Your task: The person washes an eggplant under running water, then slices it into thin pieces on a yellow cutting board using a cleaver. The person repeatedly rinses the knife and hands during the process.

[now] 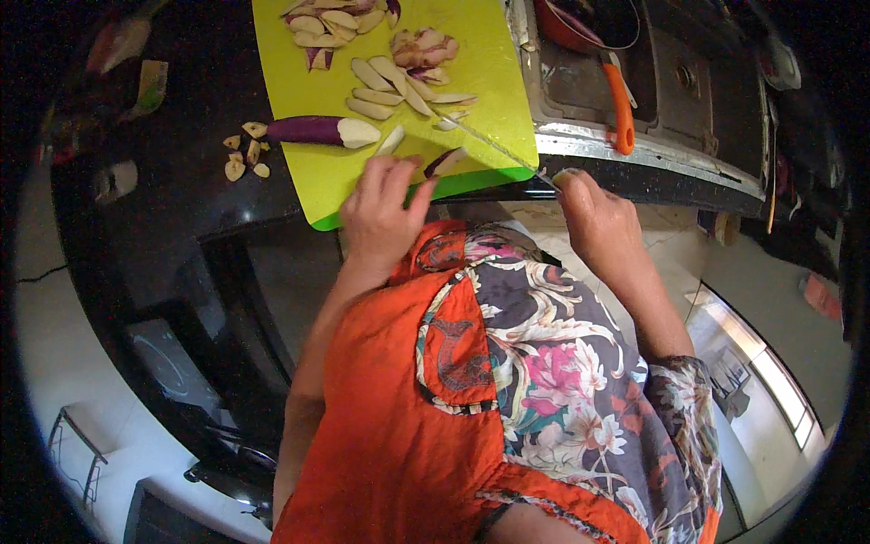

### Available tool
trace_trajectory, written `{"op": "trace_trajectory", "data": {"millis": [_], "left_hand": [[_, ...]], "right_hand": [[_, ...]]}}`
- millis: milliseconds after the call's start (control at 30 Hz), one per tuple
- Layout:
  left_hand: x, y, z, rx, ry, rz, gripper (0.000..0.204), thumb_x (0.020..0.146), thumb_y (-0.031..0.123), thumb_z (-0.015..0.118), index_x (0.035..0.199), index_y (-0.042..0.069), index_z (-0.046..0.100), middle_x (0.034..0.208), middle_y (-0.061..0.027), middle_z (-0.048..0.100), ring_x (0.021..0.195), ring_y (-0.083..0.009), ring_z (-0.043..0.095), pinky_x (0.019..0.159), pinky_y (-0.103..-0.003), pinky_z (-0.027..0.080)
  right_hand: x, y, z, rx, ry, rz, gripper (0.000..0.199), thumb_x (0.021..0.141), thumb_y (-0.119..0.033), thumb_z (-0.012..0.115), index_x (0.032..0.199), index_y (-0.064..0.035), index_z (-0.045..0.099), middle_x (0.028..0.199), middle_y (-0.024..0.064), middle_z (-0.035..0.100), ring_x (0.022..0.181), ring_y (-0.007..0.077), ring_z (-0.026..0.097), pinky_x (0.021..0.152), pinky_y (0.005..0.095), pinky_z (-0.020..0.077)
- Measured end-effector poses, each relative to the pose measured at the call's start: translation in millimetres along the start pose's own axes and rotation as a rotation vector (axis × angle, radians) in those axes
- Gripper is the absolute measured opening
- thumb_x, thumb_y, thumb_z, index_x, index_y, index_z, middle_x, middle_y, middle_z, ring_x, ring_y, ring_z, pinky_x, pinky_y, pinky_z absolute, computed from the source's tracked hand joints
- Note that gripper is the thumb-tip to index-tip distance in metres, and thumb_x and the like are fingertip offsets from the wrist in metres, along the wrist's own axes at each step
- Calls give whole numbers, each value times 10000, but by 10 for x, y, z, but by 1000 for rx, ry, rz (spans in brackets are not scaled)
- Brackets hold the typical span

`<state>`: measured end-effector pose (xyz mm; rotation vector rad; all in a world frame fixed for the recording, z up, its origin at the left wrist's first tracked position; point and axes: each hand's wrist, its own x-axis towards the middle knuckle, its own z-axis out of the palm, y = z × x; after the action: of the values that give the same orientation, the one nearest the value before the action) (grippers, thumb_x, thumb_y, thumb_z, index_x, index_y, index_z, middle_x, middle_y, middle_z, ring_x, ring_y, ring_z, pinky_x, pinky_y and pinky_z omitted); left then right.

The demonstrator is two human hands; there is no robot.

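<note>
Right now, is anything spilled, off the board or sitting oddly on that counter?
Yes. A few cut pieces lie off the green cutting board, on the dark counter by its left edge, beside the half-cut purple vegetable. The board's near corner also juts past the counter edge. Otherwise the slices stay on the board.

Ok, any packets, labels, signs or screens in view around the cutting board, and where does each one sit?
Packet: on the dark counter, left of the green cutting board; small, flat, green and pale, print too blurred to make out.
Second packet: just above it, near the picture's upper left; crumpled, reddish and pale.
No signs or screens show.
</note>
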<state>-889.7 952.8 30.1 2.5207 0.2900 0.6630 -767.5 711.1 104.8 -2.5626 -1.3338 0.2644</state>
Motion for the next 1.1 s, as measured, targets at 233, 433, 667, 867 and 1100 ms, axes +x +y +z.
{"op": "trace_trajectory", "data": {"millis": [233, 433, 667, 867, 1100], "left_hand": [[112, 68, 283, -50, -158, -55, 210, 766, 134, 743, 957, 83, 674, 837, -98, 667, 710, -261, 668, 603, -372, 520], [217, 216, 307, -253, -204, -404, 162, 788, 80, 701, 943, 59, 657, 824, -131, 681, 728, -273, 677, 634, -369, 520], [185, -8, 197, -6, -26, 163, 110, 747, 22, 685, 848, 67, 676, 902, -53, 621, 795, -248, 625, 629, -362, 518], [147, -78, 308, 22, 3, 208, 61, 709, 22, 690, 757, 51, 665, 878, -52, 639, 750, -225, 626, 596, -343, 513], [159, -80, 321, 20, -8, 206, 72, 687, 7, 672, 737, 58, 664, 869, -60, 649, 749, -239, 629, 604, -355, 514]], "right_hand": [[-137, 0, 54, -21, -77, 64, 264, 816, -44, 528, 1074, -80, 486, 933, 113, 601, 683, 306, 660, 556, 424, 529], [-166, -47, 88, 9, -80, 58, 268, 819, -49, 534, 1080, -84, 486, 938, 108, 598, 690, 302, 663, 550, 422, 531], [-202, -33, 85, -13, -104, 83, 272, 811, -67, 550, 1073, -83, 476, 964, 102, 595, 689, 300, 667, 546, 417, 536], [-160, -74, 61, -47, -155, 31, 248, 802, -82, 560, 1031, -76, 466, 944, 110, 586, 666, 302, 665, 545, 410, 540], [-82, -64, 20, -89, -220, -19, 193, 813, -96, 554, 973, -66, 452, 858, 115, 561, 626, 278, 665, 506, 398, 534]]}}
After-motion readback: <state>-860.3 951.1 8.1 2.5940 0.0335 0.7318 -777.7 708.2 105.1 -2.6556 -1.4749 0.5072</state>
